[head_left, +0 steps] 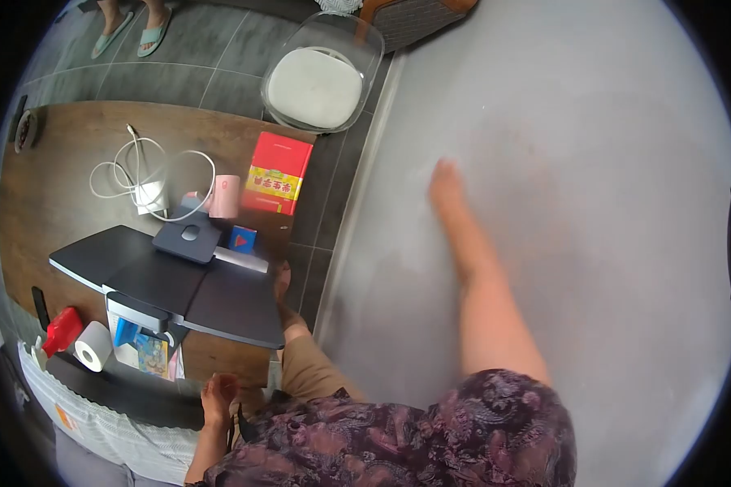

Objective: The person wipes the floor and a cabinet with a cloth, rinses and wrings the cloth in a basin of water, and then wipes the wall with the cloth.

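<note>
At the table's front edge, my left hand (219, 392) has loosely bent fingers, somewhat apart, with nothing visible in them. A dark strap (235, 424) hangs close to its wrist. My right arm reaches out over the grey floor; my right hand (444, 180) is blurred, its fingers cannot be told apart, and no object shows in it. Nearest to my left hand are a dark folding stand (235, 296) and a white holder (130, 351) with blue and printed items. A white paper roll (93, 346) and a red package (62, 330) lie further left.
On the wooden table (57, 183) are a red book (278, 173), a pink cylinder (225, 196), a blue box (242, 239) and a white cable (211, 174) with a charger. A transparent chair (315, 88) stands behind. Another person's slippered feet (151, 39) show at upper left.
</note>
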A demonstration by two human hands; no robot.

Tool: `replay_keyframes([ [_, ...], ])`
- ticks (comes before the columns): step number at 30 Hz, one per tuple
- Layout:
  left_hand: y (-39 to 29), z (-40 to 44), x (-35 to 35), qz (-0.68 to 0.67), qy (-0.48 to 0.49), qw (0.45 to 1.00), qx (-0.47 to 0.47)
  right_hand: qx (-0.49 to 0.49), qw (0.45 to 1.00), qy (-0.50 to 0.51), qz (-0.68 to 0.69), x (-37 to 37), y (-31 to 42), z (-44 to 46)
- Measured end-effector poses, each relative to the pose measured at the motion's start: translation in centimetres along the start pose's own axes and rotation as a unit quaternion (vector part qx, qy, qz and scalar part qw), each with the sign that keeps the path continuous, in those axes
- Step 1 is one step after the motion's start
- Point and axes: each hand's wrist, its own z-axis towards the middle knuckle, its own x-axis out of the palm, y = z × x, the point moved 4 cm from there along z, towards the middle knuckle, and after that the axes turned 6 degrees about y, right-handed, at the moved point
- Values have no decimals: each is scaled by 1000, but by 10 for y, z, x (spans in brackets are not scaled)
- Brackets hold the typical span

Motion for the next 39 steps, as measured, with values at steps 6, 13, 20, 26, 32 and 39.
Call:
replay_keyframes([
  [6,-15,4,-16,28,6,999,17,-142,968,204,-14,20,46,-61],
  [13,-12,6,-2,1,2,1000,-18,152,952,-135,-228,-241,-156,26],
  [20,-24,-7,9,-31,31,999,-2,-45,965,56,-254,-28,33,-122],
  [26,-32,-16,-12,-16,46,998,38,-306,905,258,-146,25,116,-301],
  [32,-44,-35,-6,-15,88,995,53,81,953,-32,-290,-161,-89,-120],
  [39,-31,-30,-17,-32,67,996,47,116,959,7,-260,-184,-85,-110],
])
